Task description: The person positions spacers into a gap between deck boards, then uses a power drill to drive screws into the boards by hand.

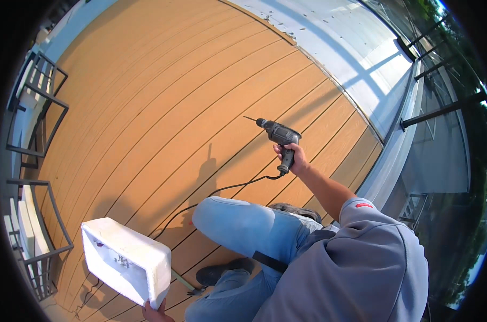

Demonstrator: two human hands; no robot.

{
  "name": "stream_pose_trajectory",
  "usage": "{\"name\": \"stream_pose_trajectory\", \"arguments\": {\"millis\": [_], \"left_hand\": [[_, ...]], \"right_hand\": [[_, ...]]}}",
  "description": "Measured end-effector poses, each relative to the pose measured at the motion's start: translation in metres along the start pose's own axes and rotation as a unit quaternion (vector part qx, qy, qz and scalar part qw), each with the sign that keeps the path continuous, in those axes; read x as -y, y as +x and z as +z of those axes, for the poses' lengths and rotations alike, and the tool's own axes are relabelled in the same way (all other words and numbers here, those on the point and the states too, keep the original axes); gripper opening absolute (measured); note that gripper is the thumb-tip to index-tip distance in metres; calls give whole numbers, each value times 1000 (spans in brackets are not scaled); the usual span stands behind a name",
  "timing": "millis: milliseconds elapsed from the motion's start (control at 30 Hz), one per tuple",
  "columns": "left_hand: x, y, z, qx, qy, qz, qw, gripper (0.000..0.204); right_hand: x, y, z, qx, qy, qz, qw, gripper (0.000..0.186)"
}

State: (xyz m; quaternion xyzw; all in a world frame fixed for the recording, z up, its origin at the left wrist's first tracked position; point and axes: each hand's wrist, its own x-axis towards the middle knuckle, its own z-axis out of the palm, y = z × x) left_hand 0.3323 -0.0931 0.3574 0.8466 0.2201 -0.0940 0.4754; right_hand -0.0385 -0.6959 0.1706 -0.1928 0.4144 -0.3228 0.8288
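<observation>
A corded power drill [282, 134], dark grey with a thin bit in its chuck, is in my right hand [294, 156]. The fingers wrap round its handle, and the bit points to the far left above the deck boards. At the lower left my left hand [156, 312] grips the near edge of a white rectangular tub [126, 236], partly cut off by the frame's lower edge. The tub is tilted on its side, its opening facing left. Several small metal pieces [122, 261], too small to name, lie inside, along with a small dark red thing.
The drill's black cord [216, 191] runs left behind the tub across the brown deck [163, 112]. Black metal-framed chairs [56, 225] with pale slats stand at the left. A white surface [340, 32] with scattered debris borders the deck's far right, beside a railing [442, 111].
</observation>
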Motion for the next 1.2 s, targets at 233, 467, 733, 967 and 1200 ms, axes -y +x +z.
{"name": "stream_pose_trajectory", "arguments": {"millis": [233, 467, 733, 967, 1200], "left_hand": [[-106, 36, 158, 143, 58, 94, 984, 48], [-94, 40, 353, 219, 99, 50, 969, 46], [-52, -27, 496, 306, 27, 126, 943, 30], [-48, -1, 502, 255, 178, 241, 919, 41], [-149, -39, 573, 301, 212, 450, 814, 45]], "right_hand": [[27, 41, -93, 20, 200, -64, 978, 42], [31, 67, -144, 37, 213, -54, 975, 42], [42, 40, -174, 50, 152, -1, 987, 44], [7, 38, -130, -96, -97, 147, 980, 52], [27, 26, -118, -118, -546, 185, 808, 79]]}}
